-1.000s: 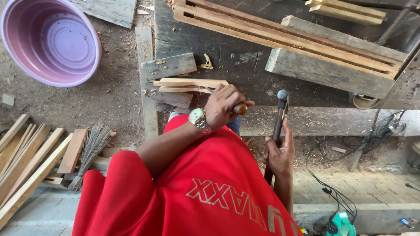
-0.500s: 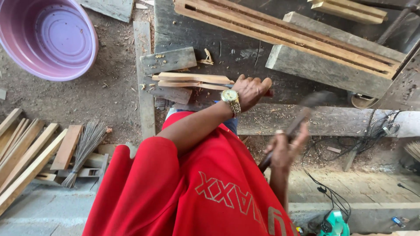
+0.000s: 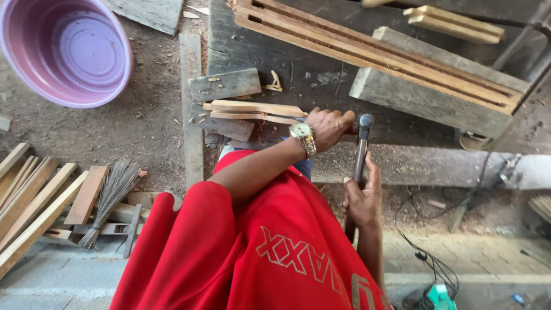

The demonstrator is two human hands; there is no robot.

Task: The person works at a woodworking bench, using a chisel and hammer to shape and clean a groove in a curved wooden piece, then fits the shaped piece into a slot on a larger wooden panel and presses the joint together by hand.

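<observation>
The left hand [image 3: 328, 127] is closed over the right end of a pair of light wooden strips [image 3: 252, 111] and presses them down onto the dark workbench [image 3: 298, 51]; this hold appears intended to keep the strips from shifting under a blow. A wristwatch [image 3: 303, 136] sits on that wrist. The right hand [image 3: 363, 198] is wrapped around the handle of a hammer [image 3: 361, 143], fingers pressed together on the shaft. The hammer head rests just right of the left knuckles, at the held end of the strips. Whether a nail stands there cannot be told; the hand covers the spot.

Surroundings: a long slatted wooden frame [image 3: 379, 54] lies far on the bench, well apart from the strips. A short grey block [image 3: 225, 84] lies just beyond them. A purple basin [image 3: 63, 49] stands far left on the dirt floor. Stacked wooden slats [image 3: 34, 201] and a small broom [image 3: 112, 195] lie near left. Cables [image 3: 425, 258] run near right.

The left fingers, close beside the hammer head, are the main obstruction.
</observation>
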